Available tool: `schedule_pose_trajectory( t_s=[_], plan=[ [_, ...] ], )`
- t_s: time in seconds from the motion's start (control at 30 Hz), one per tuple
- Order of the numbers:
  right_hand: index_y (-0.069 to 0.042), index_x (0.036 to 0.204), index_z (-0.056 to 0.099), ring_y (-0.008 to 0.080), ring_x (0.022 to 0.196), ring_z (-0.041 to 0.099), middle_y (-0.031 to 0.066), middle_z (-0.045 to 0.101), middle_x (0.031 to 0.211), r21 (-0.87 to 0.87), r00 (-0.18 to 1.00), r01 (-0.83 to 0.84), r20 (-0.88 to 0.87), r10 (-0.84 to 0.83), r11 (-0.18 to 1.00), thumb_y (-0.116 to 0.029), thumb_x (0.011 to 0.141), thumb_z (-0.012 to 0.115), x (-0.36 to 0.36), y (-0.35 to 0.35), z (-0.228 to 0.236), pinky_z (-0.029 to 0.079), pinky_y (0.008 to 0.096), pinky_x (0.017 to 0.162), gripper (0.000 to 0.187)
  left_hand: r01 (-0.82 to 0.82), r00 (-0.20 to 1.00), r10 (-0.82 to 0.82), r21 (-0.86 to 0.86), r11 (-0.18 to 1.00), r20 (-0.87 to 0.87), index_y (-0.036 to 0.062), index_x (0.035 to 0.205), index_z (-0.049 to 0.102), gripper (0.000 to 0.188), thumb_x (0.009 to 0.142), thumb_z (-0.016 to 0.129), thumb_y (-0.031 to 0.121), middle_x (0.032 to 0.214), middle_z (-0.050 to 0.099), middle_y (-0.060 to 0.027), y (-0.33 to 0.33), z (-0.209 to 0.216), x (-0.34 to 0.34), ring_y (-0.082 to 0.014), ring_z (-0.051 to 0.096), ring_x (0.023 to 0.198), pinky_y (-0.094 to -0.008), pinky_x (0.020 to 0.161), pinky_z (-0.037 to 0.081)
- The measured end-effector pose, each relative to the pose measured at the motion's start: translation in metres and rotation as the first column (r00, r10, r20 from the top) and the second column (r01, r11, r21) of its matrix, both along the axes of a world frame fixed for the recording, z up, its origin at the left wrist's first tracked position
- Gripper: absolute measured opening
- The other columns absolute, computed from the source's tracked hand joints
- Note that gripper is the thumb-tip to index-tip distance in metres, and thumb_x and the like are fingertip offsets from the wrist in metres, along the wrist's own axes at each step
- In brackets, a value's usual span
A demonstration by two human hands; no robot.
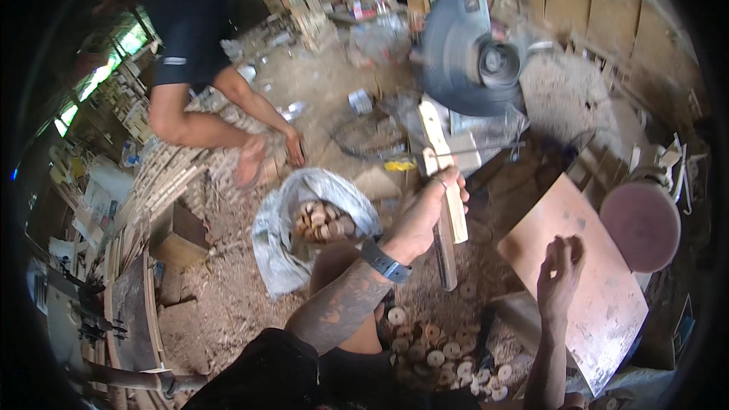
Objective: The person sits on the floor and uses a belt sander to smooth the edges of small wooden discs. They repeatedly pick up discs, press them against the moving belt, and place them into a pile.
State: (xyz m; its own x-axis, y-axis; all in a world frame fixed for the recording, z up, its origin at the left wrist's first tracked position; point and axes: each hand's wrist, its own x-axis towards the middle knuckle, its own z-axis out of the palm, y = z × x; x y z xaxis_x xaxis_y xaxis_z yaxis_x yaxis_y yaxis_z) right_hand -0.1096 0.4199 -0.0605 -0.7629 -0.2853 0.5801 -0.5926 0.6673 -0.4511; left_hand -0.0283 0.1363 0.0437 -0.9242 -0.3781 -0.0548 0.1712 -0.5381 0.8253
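My left hand (425, 216), a strap on its wrist, is closed around a pale wooden strip (456, 216) held at a slant. A darker bar (444, 262) runs down just below that hand; I cannot tell if it is gripped too. A thin rod (486, 150) crosses near the strip's middle. My right hand (559, 277) is over a flat pinkish board (607, 311), its fingers curled in toward the thumb. Anything between those fingertips is too small to make out. A round dull-red disc (642, 228) stands upright beside the board's right edge.
A white sack (273, 239) of wooden pieces stands left of my arm. Small holed wooden discs (437, 357) litter the floor below. Ahead is a large grey round fan-like machine (463, 53). Another person (201, 114) bends at the left beside stacked wooden strips (163, 175).
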Motion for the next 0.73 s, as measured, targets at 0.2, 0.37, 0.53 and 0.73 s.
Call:
schedule_pose_trajectory(
  t_s=[0.2, 0.37, 0.53, 0.73],
  plan=[
    [-0.001, 0.116, 0.053, 0.0428, 0.119, 0.04, 0.0262, 0.046, 0.122, 0.186, 0.953, -0.094, 0.3, 0.035, 0.978, 0.002, 0.079, 0.053, -0.007, -0.009, -0.001, 0.038, 0.0512, 0.099, 0.037, 0.225, 0.969, -0.239, -0.164, 0.96, -0.065, 0.0018, 0.117, 0.051, 0.028, 0.097, 0.056, 0.02, 0.084, 0.057, -0.0021, 0.014, -0.006, 0.005, -0.0091, 0.058, 0.077, -0.0262, 0.067, 0.05],
    [0.0, 0.117, 0.054, 0.0425, 0.12, 0.039, 0.0257, 0.046, 0.122, 0.215, 0.932, -0.111, 0.361, 0.026, 0.97, 0.001, 0.079, 0.053, -0.016, -0.014, 0.01, 0.036, 0.0519, 0.1, 0.038, 0.429, 0.868, -0.386, -0.079, 0.9, 0.313, 0.0039, 0.1, 0.053, 0.014, 0.097, 0.055, 0.018, 0.081, 0.055, 0.0005, 0.033, -0.012, 0.002, -0.0085, 0.055, 0.076, -0.0249, 0.066, 0.046],
    [0.0, 0.111, 0.057, 0.0432, 0.119, 0.041, 0.0255, 0.049, 0.12, 0.322, 0.933, -0.19, 0.354, 0.068, 0.927, -0.001, 0.076, 0.053, -0.03, -0.02, 0.013, 0.033, 0.0504, 0.103, 0.035, 0.35, 0.876, -0.295, -0.082, 0.933, 0.382, 0.0038, 0.096, 0.054, 0.012, 0.096, 0.054, 0.015, 0.078, 0.054, 0.0011, 0.042, -0.023, 0.009, -0.0076, 0.052, 0.073, -0.0246, 0.064, 0.044],
    [-0.004, 0.111, 0.059, 0.0416, 0.11, 0.047, 0.025, 0.05, 0.119, 0.295, 0.923, -0.124, 0.384, 0.001, 0.947, 0.001, 0.073, 0.053, -0.016, -0.012, 0.034, 0.04, 0.0504, 0.099, 0.039, 0.36, 0.883, -0.224, -0.288, 0.887, 0.414, 0.002, 0.093, 0.055, 0.018, 0.094, 0.059, 0.02, 0.075, 0.052, 0.0002, 0.04, 0.076, 0.048, -0.008, 0.048, 0.067, -0.0271, 0.061, 0.042]
  ],
)
